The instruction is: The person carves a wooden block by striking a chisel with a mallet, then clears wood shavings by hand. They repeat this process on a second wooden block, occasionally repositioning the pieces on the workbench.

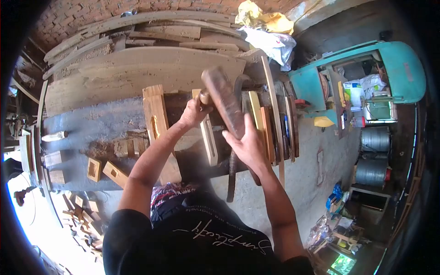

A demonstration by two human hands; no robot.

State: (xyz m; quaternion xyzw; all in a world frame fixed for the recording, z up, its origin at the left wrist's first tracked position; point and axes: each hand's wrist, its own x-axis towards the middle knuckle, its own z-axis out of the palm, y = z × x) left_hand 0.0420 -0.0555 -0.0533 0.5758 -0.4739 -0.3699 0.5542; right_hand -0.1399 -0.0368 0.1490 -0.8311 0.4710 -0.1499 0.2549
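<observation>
My left hand (pixel 193 113) is closed around a short wooden tool handle (pixel 205 97), likely a chisel's; the blade is hidden. Right below it a pale wooden strip (pixel 209 142) with a long slot lies across the bench. My right hand (pixel 250 145) grips a wooden mallet (pixel 223 98), slightly blurred, whose thick head is beside the handle's top. Left of my left hand rests a thick timber (pixel 156 114) with a cut mortise. A dark curved bar (pixel 232 176) sticks out past the bench's near edge, below my right hand.
Several wood strips (pixel 257 117) lie right of my right hand. Small mortised blocks (pixel 94 169) sit on the bench's left part. Long planks (pixel 137 68) are stacked along the brick wall. A teal bandsaw (pixel 403 73) stands at the right; offcuts (pixel 82 213) litter the floor.
</observation>
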